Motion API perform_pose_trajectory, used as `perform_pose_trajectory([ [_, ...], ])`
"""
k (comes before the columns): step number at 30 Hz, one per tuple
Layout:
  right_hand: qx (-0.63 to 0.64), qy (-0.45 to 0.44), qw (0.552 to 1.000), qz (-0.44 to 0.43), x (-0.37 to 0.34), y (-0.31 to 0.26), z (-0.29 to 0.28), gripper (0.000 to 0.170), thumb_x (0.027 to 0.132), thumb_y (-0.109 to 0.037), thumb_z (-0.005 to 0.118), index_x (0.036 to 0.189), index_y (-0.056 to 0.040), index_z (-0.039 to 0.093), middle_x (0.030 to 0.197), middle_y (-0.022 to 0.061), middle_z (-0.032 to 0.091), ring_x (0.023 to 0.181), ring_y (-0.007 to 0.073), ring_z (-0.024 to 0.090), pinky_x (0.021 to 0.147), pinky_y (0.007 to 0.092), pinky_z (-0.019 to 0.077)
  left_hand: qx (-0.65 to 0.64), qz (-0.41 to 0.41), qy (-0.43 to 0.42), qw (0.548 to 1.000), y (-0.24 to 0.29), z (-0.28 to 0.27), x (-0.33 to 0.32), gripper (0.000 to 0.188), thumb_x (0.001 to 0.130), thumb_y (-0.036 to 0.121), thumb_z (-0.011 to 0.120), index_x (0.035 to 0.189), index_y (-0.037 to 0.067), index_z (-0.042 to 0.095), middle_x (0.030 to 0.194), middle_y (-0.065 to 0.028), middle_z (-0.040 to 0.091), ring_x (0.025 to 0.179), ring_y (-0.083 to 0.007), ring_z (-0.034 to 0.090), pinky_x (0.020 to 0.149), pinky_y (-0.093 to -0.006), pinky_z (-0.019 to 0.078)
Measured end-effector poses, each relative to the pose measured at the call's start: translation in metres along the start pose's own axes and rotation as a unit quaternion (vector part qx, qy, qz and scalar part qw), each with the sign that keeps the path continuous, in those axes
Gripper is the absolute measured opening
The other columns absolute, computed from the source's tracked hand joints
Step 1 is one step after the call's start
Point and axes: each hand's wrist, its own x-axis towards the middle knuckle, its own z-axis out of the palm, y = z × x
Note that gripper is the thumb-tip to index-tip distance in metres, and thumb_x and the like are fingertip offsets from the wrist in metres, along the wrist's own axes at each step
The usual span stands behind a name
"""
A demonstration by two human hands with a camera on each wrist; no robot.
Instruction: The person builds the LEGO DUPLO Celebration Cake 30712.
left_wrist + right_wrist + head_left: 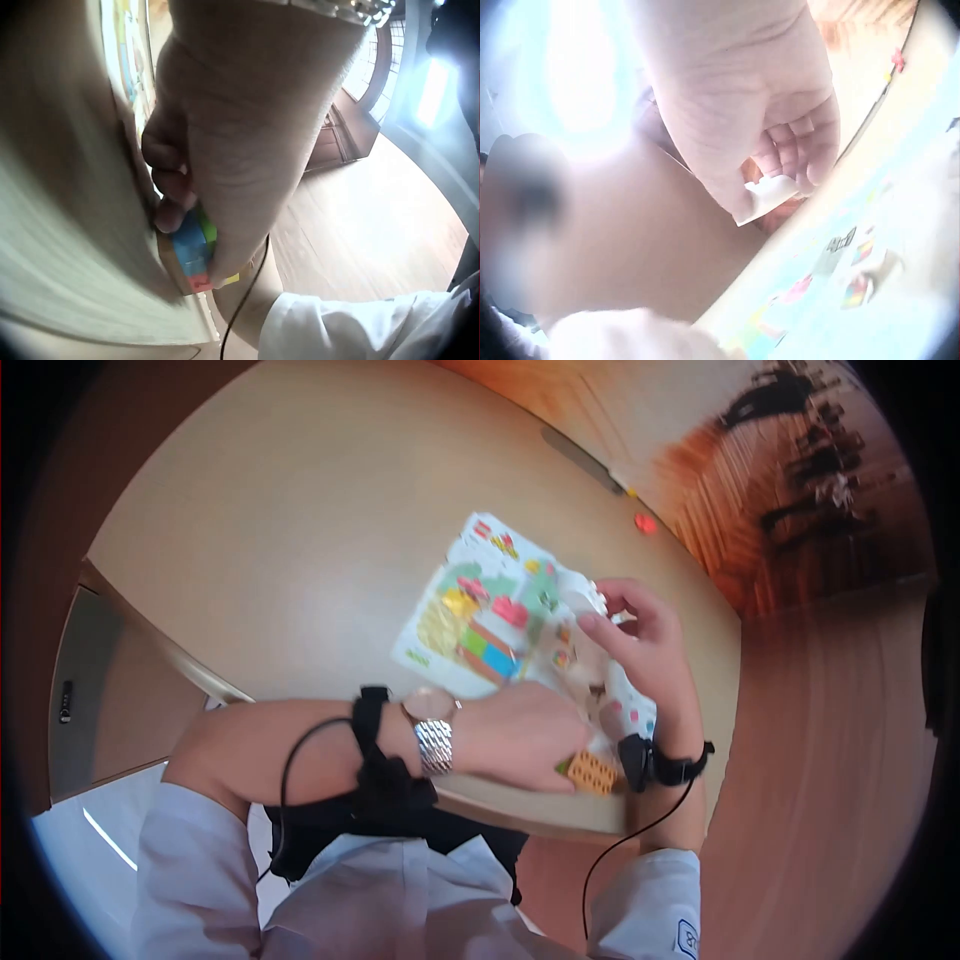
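In the head view my left hand (525, 730) reaches across the table's front edge and grips a small toy brick build. Its orange studded side (592, 772) shows past the fingers. From the left wrist, blue and green bricks (192, 241) show between fingers and thumb, with red and yellow below. My right hand (645, 635) pinches a white toy brick (772, 196) between thumb and fingers, over the right side of a colourful leaflet (425, 635). The leaflet lies opened on the table, printed with bricks and scenery; its lower right part is partly covered by my hands.
A red piece (645, 523) and a small yellow piece (631, 492) lie near the table's far right edge. A dark strip (580, 458) runs along that edge. The wooden tabletop (300, 510) stretches to the left. Black cables hang from both wrist straps.
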Motion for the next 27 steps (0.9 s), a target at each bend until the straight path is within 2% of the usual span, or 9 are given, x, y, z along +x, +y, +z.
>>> perform_pose_trajectory([
  [1,0.023,0.018,1.0,-0.006,-0.029,-0.005,-0.003,0.035,0.086,-0.014,0.086,0.118,-0.0021,0.077,0.1,0.0061,0.073,0.089,0.0126,0.067,0.072,0.0308,0.0548,0.003,0.003,0.016,1.0,0.0,0.001,0.0,0.049,0.086,0.048,0.079,0.103,0.002,0.073,0.08,-0.0204,0.072,0.079,-0.0421,0.073,0.07,-0.052,0.0566],
  [3,0.018,0.039,0.999,-0.015,-0.074,-0.008,-0.005,0.035,0.085,-0.014,0.086,0.117,-0.0021,0.077,0.101,0.0071,0.073,0.088,0.0138,0.066,0.072,0.0304,0.0544,0.012,0.008,0.026,1.0,0.0,-0.001,0.0,0.05,0.086,0.049,0.079,0.107,0.004,0.074,0.082,-0.0203,0.072,0.079,-0.0414,0.073,0.071,-0.0515,0.0568],
  [5,0.014,0.059,0.998,-0.029,-0.108,-0.007,-0.005,0.036,0.085,-0.014,0.086,0.117,-0.0021,0.077,0.102,0.008,0.074,0.088,0.0151,0.066,0.072,0.0299,0.054,0.031,-0.05,-0.015,0.998,0.005,-0.006,0.001,0.052,0.087,0.053,0.078,0.112,0.007,0.076,0.083,-0.0202,0.073,0.082,-0.0411,0.073,0.072,-0.0504,0.0574],
  [9,-0.061,0.068,0.994,-0.058,-0.151,-0.001,-0.007,0.039,0.081,-0.012,0.088,0.117,-0.0027,0.078,0.103,0.0097,0.075,0.09,0.0185,0.068,0.07,0.0295,0.0542,0.044,-0.051,-0.016,0.998,0.005,-0.006,0.001,0.054,0.088,0.056,0.078,0.11,0.007,0.075,0.084,-0.0195,0.073,0.084,-0.0413,0.074,0.072,-0.049,0.0572],
  [16,-0.076,0.086,0.991,-0.063,-0.164,-0.005,0.0,0.039,0.081,-0.01,0.089,0.117,-0.0026,0.077,0.102,0.0113,0.075,0.09,0.0212,0.07,0.073,0.0328,0.0568,0.065,-0.07,-0.046,0.994,0.012,-0.013,0.004,0.057,0.088,0.057,0.078,0.108,0.004,0.075,0.087,-0.0201,0.075,0.085,-0.0409,0.074,0.072,-0.0478,0.0568],
  [23,-0.147,0.075,0.983,-0.083,-0.164,-0.012,0.004,0.04,0.077,-0.012,0.091,0.114,-0.0024,0.078,0.099,0.0133,0.072,0.09,0.0284,0.071,0.078,0.0374,0.0579,0.043,-0.067,-0.016,0.997,0.011,-0.008,0.003,0.057,0.088,0.058,0.078,0.1,0.002,0.075,0.08,-0.0201,0.073,0.08,-0.0407,0.074,0.071,-0.0478,0.0568],
  [27,-0.156,0.078,0.981,-0.083,-0.165,-0.012,0.002,0.04,0.077,-0.012,0.091,0.113,-0.002,0.078,0.098,0.0134,0.072,0.09,0.0287,0.071,0.078,0.0379,0.058,0.057,-0.067,-0.016,0.996,0.012,-0.009,0.003,0.055,0.088,0.057,0.078,0.097,0.002,0.075,0.077,-0.02,0.073,0.078,-0.0406,0.074,0.069,-0.0481,0.0568],
])
